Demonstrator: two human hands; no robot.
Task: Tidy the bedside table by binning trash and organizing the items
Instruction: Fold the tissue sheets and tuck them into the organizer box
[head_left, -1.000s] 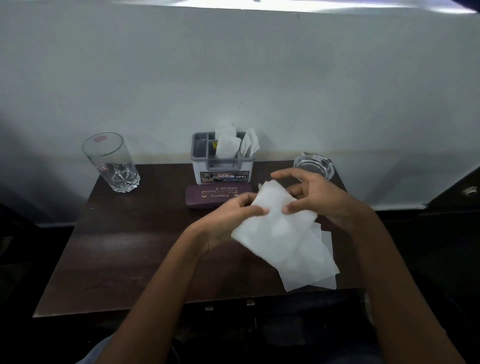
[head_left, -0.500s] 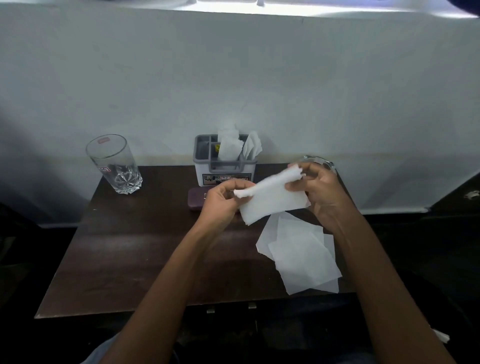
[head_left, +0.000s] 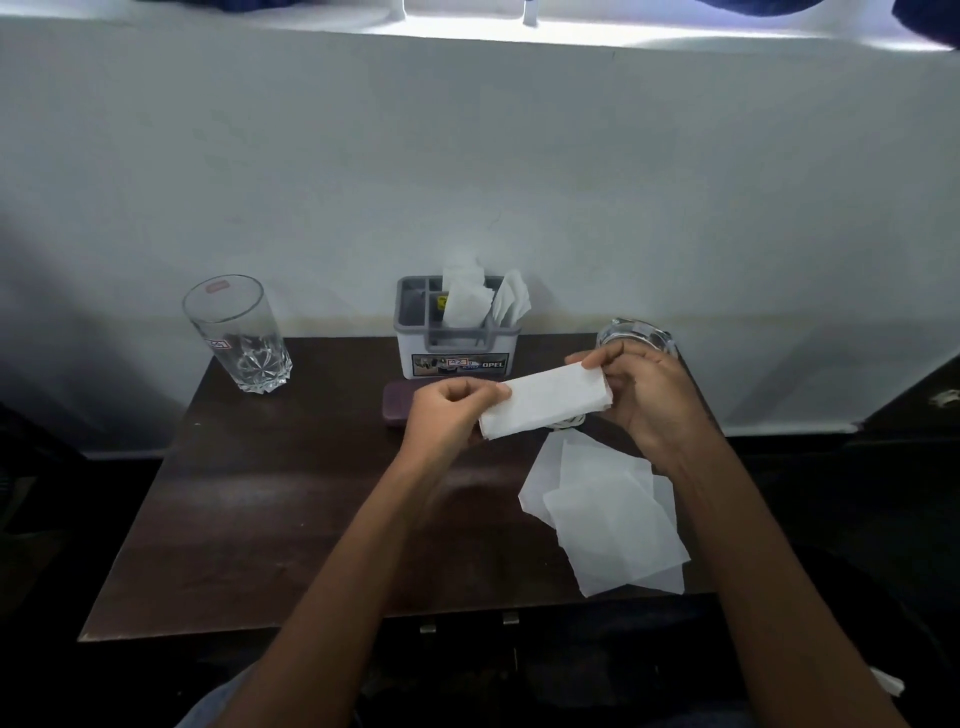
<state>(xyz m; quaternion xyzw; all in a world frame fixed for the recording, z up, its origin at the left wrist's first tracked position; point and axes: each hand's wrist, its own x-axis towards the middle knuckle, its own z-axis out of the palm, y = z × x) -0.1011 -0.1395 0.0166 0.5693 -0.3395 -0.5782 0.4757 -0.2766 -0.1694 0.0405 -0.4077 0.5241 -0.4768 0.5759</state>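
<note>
Nearest the person, below the grip and a little to its right, a loose pile of paper napkins lies flat on the dark wooden table, its lowest corners reaching the front edge. Above that pile, off the tabletop, the folded napkin is stretched between both hands. The left hand pinches its left end between thumb and curled fingers, and the right hand pinches the right end the same way. Something pale shows just under the napkin's lower edge, possibly a cord, but it is too small to tell. Right behind the left hand sits a purple case. Beyond it stands the grey organizer, with napkins upright in its slots. A glass ashtray lies just past the right hand, and a glass tumbler stands well off to the left of the grip. The risks look modest. Thin paper held only at its ends could spring open or tear if the hands pull apart. Carrying it to the organizer could knock the ashtray with the right knuckles. A trailing forearm could sweep the pile off the front edge.
</note>
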